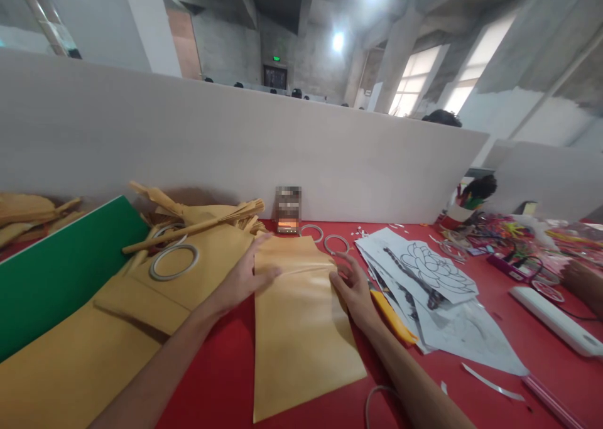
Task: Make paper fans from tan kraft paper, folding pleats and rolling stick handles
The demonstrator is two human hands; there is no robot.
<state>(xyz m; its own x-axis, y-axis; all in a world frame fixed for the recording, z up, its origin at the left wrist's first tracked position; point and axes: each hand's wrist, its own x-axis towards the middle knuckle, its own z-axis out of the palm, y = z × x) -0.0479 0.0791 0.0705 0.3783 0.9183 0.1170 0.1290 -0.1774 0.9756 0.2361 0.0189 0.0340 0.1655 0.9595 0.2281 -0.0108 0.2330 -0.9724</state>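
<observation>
A sheet of brown kraft paper (301, 335) lies before me on the red table, with a raised crease across its upper part. At its left edge, my left hand (247, 275) grips it, the thumb lying on top near the crease. My right hand (353, 287) holds the opposite edge, thumb and fingers closed at the crease's right end. Part of the left fingers is hidden by the paper. Beyond the sheet, a phone (288, 210) leans against the white partition, and a ring (336, 245) lies close to my right fingertips.
More kraft paper (61, 360), folded strips and a ring (174, 262) are on the left beside a green board (70, 269). To the right are a yellow cutter (393, 318), lotus drawings (438, 269), a white glue gun-like bar (556, 321) and craft clutter. Another person's hand (584, 284) shows far right.
</observation>
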